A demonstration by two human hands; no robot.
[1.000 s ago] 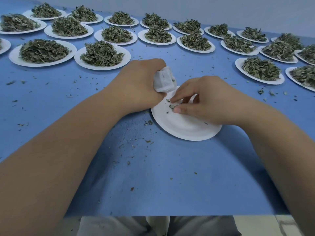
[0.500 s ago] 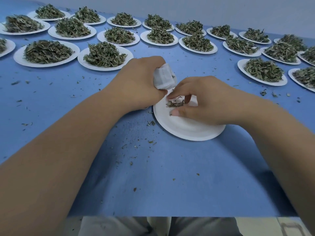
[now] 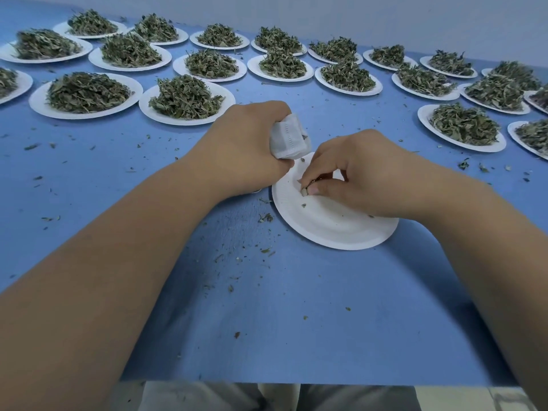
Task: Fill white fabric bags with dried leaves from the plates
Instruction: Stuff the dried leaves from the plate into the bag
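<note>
Fabric bag (image 3: 289, 140) gripped by left hand (image 3: 246, 149); right hand (image 3: 361, 176) pinches leaves (image 3: 308, 189)

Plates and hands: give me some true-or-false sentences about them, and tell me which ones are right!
1. The left hand grips the white bag. True.
2. The near plate is piled high with leaves. False: only a few crumbs lie on it.
3. The right hand pinches leaf bits over the near plate. True.
4. The table is red. False: it is blue.
</note>
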